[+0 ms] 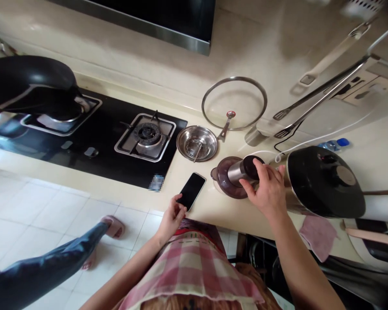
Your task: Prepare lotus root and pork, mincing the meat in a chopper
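My right hand [268,185] is beside the dark top of a food chopper [236,173], its thumb and index finger spread at the rim of the motor unit. The chopper has a steel body on a brownish translucent bowl and stands on the counter. My left hand [174,215] rests at the counter's front edge, its fingers loosely curled at the lower end of a black phone [192,189] that lies flat. A round steel bowl [184,148] with a spoon in it sits behind the phone.
Left is a black gas stove [110,133] with a wok [35,77]. A glass lid [207,103] leans against the wall. Right are a large black-lidded cooker [323,193], a pink cloth [318,237] and a water bottle [334,144]. Another person's leg [58,254] shows lower left.
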`<state>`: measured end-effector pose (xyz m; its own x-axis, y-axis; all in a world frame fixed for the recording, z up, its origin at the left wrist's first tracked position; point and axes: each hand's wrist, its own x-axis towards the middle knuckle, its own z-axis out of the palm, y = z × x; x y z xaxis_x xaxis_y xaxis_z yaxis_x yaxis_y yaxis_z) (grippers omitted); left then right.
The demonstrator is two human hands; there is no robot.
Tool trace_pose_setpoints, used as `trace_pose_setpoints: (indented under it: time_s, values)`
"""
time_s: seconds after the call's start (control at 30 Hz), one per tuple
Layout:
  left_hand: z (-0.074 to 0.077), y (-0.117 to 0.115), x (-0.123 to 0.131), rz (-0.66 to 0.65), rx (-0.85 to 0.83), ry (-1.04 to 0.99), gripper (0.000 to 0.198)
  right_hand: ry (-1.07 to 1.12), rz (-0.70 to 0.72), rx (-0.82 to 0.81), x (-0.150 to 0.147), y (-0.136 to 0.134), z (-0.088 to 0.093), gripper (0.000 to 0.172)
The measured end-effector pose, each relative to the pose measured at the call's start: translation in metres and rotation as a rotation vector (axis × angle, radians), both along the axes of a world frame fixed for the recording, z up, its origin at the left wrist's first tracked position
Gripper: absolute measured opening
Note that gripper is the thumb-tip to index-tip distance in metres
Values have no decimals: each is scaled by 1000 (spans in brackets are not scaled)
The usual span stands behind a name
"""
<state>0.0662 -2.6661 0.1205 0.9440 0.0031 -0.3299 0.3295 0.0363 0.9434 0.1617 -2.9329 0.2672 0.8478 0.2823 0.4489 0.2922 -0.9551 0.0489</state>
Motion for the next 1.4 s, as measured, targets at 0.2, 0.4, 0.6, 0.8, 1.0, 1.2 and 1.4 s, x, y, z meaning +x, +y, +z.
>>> trace_pose_setpoints:
  time_s: [0.2,0.4,0.6,0.8,1.0,1.2,1.4]
  values:
    - [3,-4,-18,80,27,-77,48,-34,43,-49,1,-3,0,61]
    - [1,-33,-62,178,19,-105,49,-57,127,-77,5,-10,-4,56]
    - [-4,-62,-130,288,35,-11,50,-74,188,-99,10,-18,-6,57]
    - [-12,-82,-174,403,-24,61,50,-33,193,-121,11,-20,-6,61]
    - [-11,-74,-175,431,-18,-6,47,-60,166,-144,13,-19,-7,59]
    - [-13,-38,-165,432,-51,-32,47,-48,120,-114,14,-17,-8,60]
    - [-19,16,-149,453,-81,-53,47,-23,35,-103,16,-15,-8,61]
